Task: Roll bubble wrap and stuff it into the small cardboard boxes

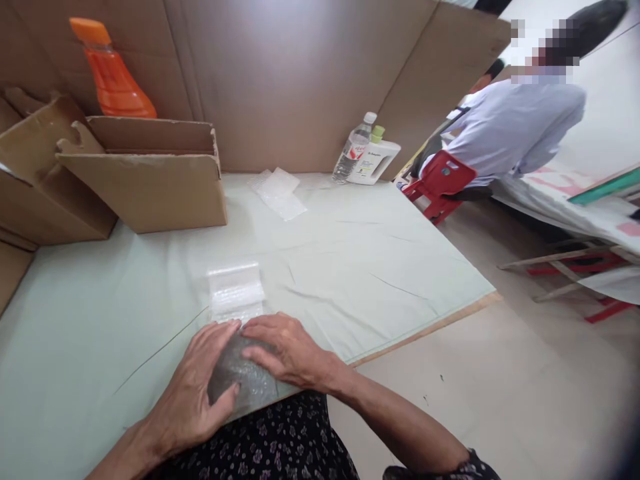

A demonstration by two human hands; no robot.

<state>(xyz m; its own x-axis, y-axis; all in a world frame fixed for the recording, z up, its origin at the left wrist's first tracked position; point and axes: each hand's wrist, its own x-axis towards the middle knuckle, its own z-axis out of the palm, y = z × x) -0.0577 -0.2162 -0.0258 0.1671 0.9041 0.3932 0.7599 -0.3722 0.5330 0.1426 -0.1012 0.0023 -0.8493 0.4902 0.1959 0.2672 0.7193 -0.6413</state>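
Here at the lower centre, the bubble wrap (235, 287) lies on the worktop (350, 260), its near end looking grey, and both hands are on it! Left hand (187, 387) at its left side, right hand (295, 350) across its right, each grip unclenched, fingers extended. Upper left, a cardboard box (170, 193); upper right of centre, a water bottle (353, 153).

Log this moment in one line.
left hand: at bubble wrap | right hand: fingers over it | between: grey patch, contents unclear | beyond: loose plastic sheets, cardboard boxes
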